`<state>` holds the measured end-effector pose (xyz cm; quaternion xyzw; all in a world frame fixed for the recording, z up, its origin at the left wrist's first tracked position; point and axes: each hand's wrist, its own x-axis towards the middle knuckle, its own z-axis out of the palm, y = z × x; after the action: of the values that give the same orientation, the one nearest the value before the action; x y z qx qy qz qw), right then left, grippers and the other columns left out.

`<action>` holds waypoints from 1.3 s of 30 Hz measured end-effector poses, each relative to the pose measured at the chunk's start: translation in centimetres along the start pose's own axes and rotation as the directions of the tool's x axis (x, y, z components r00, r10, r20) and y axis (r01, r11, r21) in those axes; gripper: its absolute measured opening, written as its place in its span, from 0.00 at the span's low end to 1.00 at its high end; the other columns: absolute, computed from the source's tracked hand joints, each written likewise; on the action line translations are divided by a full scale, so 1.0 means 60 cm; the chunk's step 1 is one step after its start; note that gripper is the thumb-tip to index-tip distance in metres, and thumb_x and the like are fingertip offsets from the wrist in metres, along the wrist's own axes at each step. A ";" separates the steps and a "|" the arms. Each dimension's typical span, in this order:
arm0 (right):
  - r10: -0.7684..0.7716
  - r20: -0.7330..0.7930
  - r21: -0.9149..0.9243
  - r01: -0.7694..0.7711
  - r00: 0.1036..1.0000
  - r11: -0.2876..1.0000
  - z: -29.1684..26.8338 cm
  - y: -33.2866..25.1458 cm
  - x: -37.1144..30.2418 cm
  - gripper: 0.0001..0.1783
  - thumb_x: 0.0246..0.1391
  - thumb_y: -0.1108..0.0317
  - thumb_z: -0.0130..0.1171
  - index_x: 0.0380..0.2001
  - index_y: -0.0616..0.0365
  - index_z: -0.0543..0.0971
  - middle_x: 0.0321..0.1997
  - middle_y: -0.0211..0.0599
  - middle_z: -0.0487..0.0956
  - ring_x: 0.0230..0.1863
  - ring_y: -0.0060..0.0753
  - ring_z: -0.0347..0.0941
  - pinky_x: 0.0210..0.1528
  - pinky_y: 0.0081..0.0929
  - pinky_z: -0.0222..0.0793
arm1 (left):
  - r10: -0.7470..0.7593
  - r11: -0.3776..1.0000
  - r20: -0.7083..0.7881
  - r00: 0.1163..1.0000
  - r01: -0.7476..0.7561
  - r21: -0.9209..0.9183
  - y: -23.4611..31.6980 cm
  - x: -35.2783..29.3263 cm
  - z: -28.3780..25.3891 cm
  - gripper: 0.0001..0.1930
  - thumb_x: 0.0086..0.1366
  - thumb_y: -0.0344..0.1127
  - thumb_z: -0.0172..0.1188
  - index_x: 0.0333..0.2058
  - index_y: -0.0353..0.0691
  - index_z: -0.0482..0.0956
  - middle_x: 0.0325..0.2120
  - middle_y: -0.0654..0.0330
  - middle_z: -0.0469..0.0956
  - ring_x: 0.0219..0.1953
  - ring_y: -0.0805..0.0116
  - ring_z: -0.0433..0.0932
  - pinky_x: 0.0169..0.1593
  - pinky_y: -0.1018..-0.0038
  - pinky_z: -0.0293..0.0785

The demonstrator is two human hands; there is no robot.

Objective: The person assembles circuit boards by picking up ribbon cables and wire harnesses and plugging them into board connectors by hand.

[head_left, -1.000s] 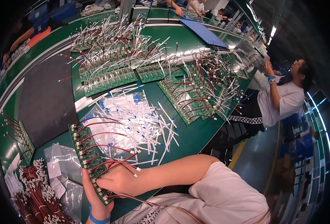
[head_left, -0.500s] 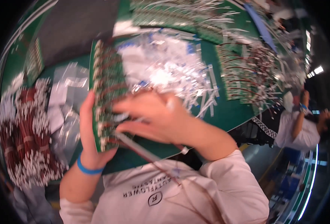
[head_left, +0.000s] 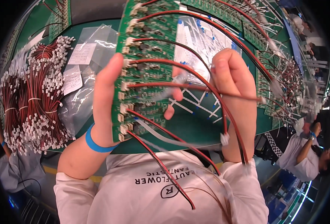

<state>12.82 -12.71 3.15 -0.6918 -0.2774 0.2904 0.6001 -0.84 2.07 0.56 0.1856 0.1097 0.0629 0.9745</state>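
Observation:
My left hand grips a long green circuit board panel, thumb along its left edge and fingertips showing past its right edge. White connectors line that left edge. From them several red-and-black wires arch to the right, some hanging down over my shirt. A whitish flat ribbon cable trails from the panel's lower part. To the right of the panel, my right hand is closed in a pinch, apart from the board. Wires pass in front of its wrist; what sits between its fingertips is too small to make out.
Tied bundles of red-and-black cables with white plugs lie at the left, beside clear plastic bags. White flat cables with blue ends are heaped behind the panel. More wired boards lie at the right. Another person is beyond the table's right end.
The panel has come up and to the right, appearing larger, with its wires now spread out. My right hand has pulled away from the board toward the right, and its fingers have closed.

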 end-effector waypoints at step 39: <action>-0.603 0.328 -0.468 0.680 0.727 0.564 0.048 0.023 -0.021 0.13 0.37 0.70 0.67 0.30 0.57 0.79 0.28 0.34 0.76 0.32 0.36 0.71 0.30 0.27 0.65 | -0.104 0.975 0.094 0.990 0.083 0.207 -0.031 -0.013 -0.012 0.24 0.67 0.52 0.36 0.44 0.39 0.71 0.36 0.60 0.76 0.35 0.71 0.76 0.39 0.76 0.71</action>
<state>9.91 -11.86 1.53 -0.6658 -0.6205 0.0020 0.4143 -1.63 0.50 -0.63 0.2817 0.0731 -0.0042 0.9567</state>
